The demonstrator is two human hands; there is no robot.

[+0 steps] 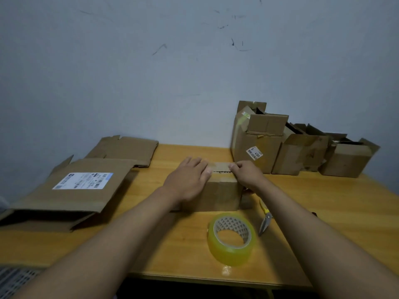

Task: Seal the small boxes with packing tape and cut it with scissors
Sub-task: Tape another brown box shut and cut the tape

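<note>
On the yellow wooden surface (323, 201), near its middle, a small brown cardboard box (218, 195) is placed, and both hands are laid on its top. The left hand (187, 178) is spread flat, fingers extended, and pressed down on the left part of the top. The right hand (246, 171) is curled at the right edge, with its fingertips (233, 166) pinched on the rear flap (220, 166), which is raised slightly so that a dark gap is seen beneath it. Just in front of the box, a roll of clear yellowish packing tape (232, 238) is lain flat on the surface. Beside the roll, to its right, yellow-handled scissors (266, 219) are seen with blades closed and pointed toward the near edge. A large flattened cardboard carton with a white shipping label (73, 190) is spread at the left. Several open brown cardboard boxes (302, 149) are stood against the wall at the rear right.
</note>
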